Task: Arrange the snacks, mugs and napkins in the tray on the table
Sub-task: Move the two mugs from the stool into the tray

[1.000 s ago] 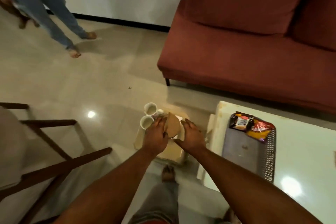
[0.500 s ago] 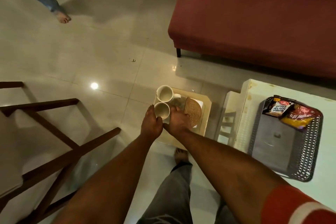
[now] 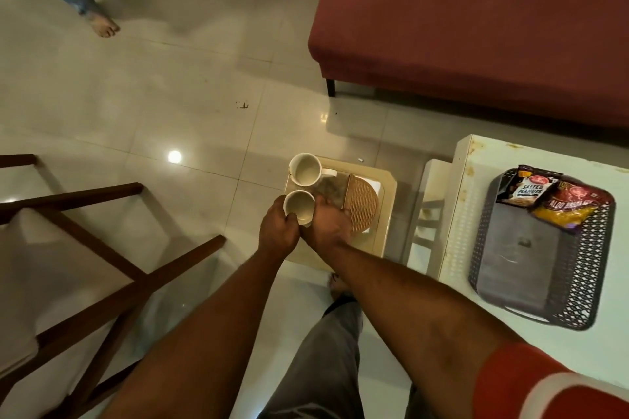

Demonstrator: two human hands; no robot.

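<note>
Two white mugs stand on a small beige stool (image 3: pixel 386 187). My left hand (image 3: pixel 277 228) and my right hand (image 3: pixel 328 226) both wrap the near mug (image 3: pixel 297 206) from either side. The far mug (image 3: pixel 304 169) stands free behind it. A round woven napkin holder (image 3: pixel 362 204) lies beside my right hand on the stool. On the white table (image 3: pixel 452 248) at the right sits a dark mesh tray (image 3: pixel 578 286) with a salted peanuts packet (image 3: pixel 522 189) and a yellow-red snack packet (image 3: pixel 566 209) at its far end.
A red sofa (image 3: pixel 476 27) fills the upper right. A wooden chair frame (image 3: pixel 102 248) stands at the left. Another person's bare feet (image 3: pixel 105 25) are on the tiled floor at the upper left. My own leg (image 3: pixel 323 360) is below the stool.
My hands let go of the woven holder, now lying on the stool, and moved left onto the near mug. The camera tilted further down.
</note>
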